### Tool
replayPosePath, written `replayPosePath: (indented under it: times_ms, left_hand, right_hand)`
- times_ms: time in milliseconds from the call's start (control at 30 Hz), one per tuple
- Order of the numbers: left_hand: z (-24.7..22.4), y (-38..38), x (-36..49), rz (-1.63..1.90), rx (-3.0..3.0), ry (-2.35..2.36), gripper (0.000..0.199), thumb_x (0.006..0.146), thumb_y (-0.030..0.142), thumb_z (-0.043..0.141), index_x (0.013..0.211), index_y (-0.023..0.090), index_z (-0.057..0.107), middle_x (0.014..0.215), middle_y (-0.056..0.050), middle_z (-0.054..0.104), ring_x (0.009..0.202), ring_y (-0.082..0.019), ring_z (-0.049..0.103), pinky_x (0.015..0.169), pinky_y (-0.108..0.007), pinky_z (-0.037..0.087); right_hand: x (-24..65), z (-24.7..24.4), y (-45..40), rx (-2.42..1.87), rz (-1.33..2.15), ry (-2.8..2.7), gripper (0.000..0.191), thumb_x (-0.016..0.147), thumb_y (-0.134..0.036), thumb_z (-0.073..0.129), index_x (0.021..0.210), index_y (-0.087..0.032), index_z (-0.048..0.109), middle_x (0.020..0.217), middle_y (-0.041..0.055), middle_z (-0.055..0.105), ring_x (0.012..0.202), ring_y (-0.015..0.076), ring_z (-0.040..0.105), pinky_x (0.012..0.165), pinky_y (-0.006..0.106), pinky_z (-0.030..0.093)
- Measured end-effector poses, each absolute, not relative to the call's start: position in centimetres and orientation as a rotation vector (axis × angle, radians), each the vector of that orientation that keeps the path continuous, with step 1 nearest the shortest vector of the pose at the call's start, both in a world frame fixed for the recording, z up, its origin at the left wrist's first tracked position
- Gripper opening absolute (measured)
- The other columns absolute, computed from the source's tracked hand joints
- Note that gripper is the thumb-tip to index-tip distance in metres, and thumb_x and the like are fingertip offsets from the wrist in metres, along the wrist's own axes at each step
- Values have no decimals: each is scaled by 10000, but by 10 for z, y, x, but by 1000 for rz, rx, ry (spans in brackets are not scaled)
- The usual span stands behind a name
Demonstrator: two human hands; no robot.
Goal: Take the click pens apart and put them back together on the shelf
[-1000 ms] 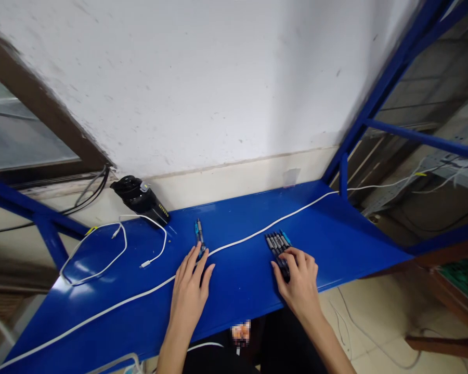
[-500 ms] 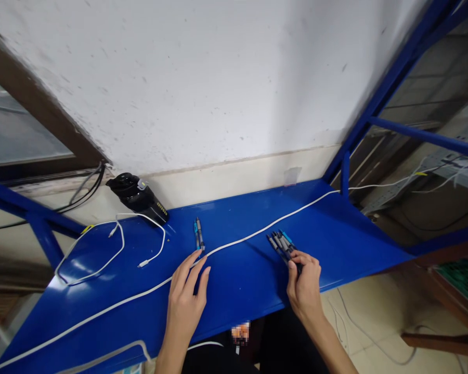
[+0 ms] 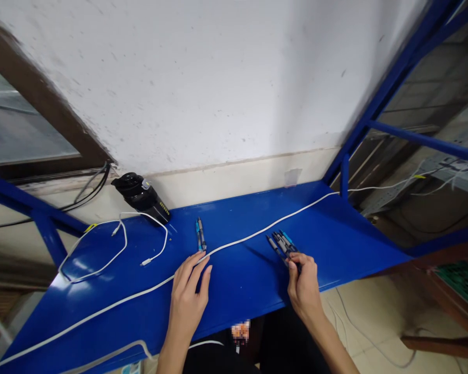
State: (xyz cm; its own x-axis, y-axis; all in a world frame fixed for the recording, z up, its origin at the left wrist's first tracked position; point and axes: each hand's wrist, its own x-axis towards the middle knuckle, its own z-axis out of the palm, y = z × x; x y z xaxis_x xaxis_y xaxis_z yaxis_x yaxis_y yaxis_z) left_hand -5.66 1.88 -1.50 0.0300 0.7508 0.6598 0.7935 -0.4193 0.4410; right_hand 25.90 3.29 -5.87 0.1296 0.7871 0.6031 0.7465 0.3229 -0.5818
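Several pens (image 3: 283, 241), grey and dark with one light blue, lie fanned out on the blue tabletop (image 3: 237, 291). The fingers of my right hand (image 3: 303, 283) are closed on their near ends. Two more pens (image 3: 200, 235), one light blue and one grey, lie side by side left of centre, beyond the white cable (image 3: 239, 241). My left hand (image 3: 189, 288) rests open, palm down, over that cable, its fingertips close to the near ends of the two pens. Whether they touch the pens is not clear.
A black bottle (image 3: 142, 198) leans near the wall at the back left. A thin white charging cable (image 3: 125, 244) loops in front of it. Blue frame bars (image 3: 345, 174) rise at the right, and the long white cable crosses the whole tabletop.
The view has shifted slightly. Both hands stay almost where they were; the pens at my right hand sit a little differently, with the leftmost one more apart from the others.
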Motion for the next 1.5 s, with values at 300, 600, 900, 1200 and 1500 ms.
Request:
replayPosePath:
  times_ms: [300,600,900,1200,1500]
  left_hand:
    - [-13,17,-57,-1449,-2268,-1641,310,1079,172,635,1350,293,725,1299,-92,776,1263,-303,721,1089,-505,572]
    - [-19,14,-10,-2151,-2300,-2192,477,1123,483,567,1544,259,592,1432,-130,756,1339,-292,726,1149,-462,581]
    - [-26,16,4,-3147,-1877,-2223,642,1080,568,628,1609,209,565,1533,-189,688,1496,-357,595,1278,-543,446]
    - [-28,14,4,-3289,-1453,-2325,469,885,523,892,1136,130,840,1160,-170,852,1161,-367,800,1138,-518,574]
    - [-28,12,6,-3059,-1270,-2485,474,818,536,928,1029,114,877,1068,-176,867,1097,-382,808,1074,-518,604]
  right_hand:
    - [245,-52,26,-1316,389,-1710,132,1153,-312,443,1122,-256,559,908,35,640,800,230,646,775,372,531]
    - [185,-12,41,-1065,942,-1794,301,1187,-432,364,1242,-262,606,855,-3,617,760,202,622,749,313,499]
    - [188,-2,39,-1072,1097,-1860,411,1169,-508,441,994,-225,682,832,-17,662,730,173,579,716,283,416]
    - [189,-4,40,-1009,1121,-1961,408,1182,-459,435,984,-214,695,859,-16,691,756,157,611,765,274,403]
    - [188,-7,38,-1001,1058,-2008,356,1185,-448,447,1059,-227,696,888,-6,677,786,167,621,772,278,402]
